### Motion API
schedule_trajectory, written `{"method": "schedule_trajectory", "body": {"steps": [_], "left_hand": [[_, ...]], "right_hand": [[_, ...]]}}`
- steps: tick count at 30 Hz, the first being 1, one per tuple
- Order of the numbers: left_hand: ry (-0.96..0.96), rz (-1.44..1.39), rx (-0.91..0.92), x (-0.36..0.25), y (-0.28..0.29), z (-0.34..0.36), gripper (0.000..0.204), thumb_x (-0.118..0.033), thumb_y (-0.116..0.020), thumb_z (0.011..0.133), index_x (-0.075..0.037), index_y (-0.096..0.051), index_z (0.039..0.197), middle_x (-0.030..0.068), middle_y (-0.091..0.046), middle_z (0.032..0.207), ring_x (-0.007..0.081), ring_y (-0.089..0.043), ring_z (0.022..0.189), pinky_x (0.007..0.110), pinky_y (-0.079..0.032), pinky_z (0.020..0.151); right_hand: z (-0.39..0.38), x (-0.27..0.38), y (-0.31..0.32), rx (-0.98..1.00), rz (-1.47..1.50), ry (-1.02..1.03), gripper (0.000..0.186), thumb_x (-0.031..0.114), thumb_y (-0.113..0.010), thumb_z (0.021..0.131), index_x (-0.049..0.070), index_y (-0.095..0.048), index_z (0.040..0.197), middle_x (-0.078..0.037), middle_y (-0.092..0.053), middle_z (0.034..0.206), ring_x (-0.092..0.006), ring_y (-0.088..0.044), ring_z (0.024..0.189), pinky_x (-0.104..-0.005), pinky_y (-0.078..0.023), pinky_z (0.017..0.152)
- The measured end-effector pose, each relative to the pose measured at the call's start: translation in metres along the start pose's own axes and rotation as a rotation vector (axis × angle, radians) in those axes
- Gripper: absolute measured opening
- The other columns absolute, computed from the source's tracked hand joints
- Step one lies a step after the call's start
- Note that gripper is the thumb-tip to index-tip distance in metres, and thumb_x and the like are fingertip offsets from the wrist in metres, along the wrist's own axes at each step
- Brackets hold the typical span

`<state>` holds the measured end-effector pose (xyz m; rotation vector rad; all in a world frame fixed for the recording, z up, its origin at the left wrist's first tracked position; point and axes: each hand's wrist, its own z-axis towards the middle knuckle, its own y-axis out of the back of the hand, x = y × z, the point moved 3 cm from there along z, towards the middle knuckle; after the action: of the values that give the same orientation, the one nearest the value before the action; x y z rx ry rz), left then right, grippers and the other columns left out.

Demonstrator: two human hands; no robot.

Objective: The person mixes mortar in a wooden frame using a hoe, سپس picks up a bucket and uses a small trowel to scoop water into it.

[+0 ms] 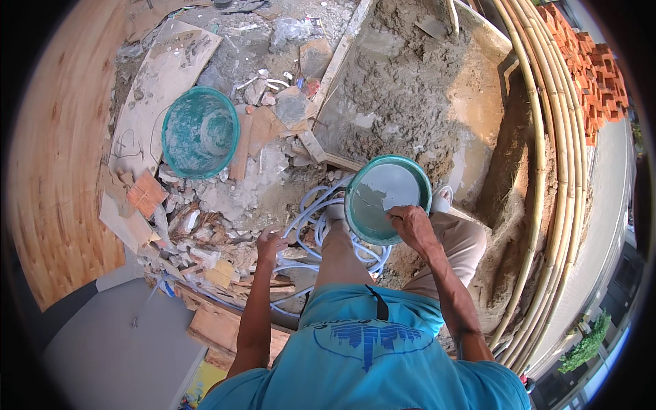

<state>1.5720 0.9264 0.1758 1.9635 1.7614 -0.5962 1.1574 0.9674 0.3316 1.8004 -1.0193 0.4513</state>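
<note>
A green bucket [352,223] with grey, cloudy water in it is in front of my legs, over the near edge of the mortar trough. My right hand [414,227] is closed at its near right rim; whether it grips the rim itself or a handle there is hard to see. My left hand [271,244] hangs free beside a coil of pale blue hose [311,205], its fingers loosely apart and nothing in them. Wet grey mortar [403,89] fills much of the trough beyond the bucket. At the far left another green bucket [200,132], caked with grey residue, stands with nothing visible in it.
Bundled bamboo poles [557,171] run along the right side, with stacked red bricks [581,75] beyond. Broken tiles and rubble [205,225] cover the ground at left, by a plywood sheet [58,150]. A tool handle [452,17] leans into the mortar.
</note>
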Motion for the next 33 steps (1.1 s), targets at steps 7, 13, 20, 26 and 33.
{"method": "schedule_trajectory", "body": {"steps": [7,13,20,26,33], "left_hand": [[0.067,0.001,-0.071,0.01,0.032,-0.012,0.053,-0.015,-0.06,0.08,0.002,-0.044,0.127,0.017,-0.061,0.098,0.0283,-0.066,0.079,0.036,-0.055,0.069],[0.14,0.015,-0.115,0.044,0.043,-0.02,0.046,-0.016,-0.058,0.082,0.002,-0.046,0.123,0.0161,-0.061,0.095,0.028,-0.066,0.078,0.036,-0.055,0.065],[0.158,0.129,-0.027,0.06,0.006,-0.041,0.045,-0.014,-0.058,0.082,0.0,-0.047,0.124,0.0106,-0.06,0.091,0.0244,-0.065,0.08,0.034,-0.053,0.067],[0.072,0.177,0.142,0.059,-0.062,-0.058,0.042,-0.013,-0.055,0.081,0.001,-0.051,0.121,0.0116,-0.059,0.092,0.0195,-0.063,0.082,0.03,-0.053,0.065],[0.16,0.066,0.018,0.103,-0.017,-0.056,0.043,-0.013,-0.054,0.082,0.001,-0.049,0.123,0.0117,-0.06,0.089,0.0194,-0.064,0.073,0.03,-0.053,0.062]], "right_hand": [[0.004,-0.013,-0.006,0.006,-0.014,0.059,0.024,0.001,-0.051,0.07,-0.001,-0.067,0.088,-0.023,-0.06,0.069,-0.034,-0.063,0.063,-0.0386,-0.048,0.061],[0.009,-0.01,-0.003,0.022,-0.036,0.024,0.022,0.002,-0.051,0.07,0.001,-0.068,0.085,-0.024,-0.061,0.072,-0.0376,-0.063,0.07,-0.0418,-0.05,0.068],[0.025,-0.009,0.011,0.086,-0.055,0.019,0.02,0.002,-0.054,0.071,0.0,-0.068,0.085,-0.023,-0.062,0.074,-0.0362,-0.063,0.072,-0.0404,-0.049,0.07],[0.033,-0.004,0.024,0.088,-0.047,0.008,0.021,0.001,-0.053,0.072,0.001,-0.068,0.087,-0.022,-0.063,0.075,-0.0349,-0.064,0.072,-0.039,-0.049,0.069],[0.051,0.002,0.043,0.097,-0.125,0.051,0.018,0.003,-0.052,0.076,0.001,-0.068,0.085,-0.018,-0.065,0.075,-0.0327,-0.065,0.071,-0.0378,-0.05,0.069]]}}
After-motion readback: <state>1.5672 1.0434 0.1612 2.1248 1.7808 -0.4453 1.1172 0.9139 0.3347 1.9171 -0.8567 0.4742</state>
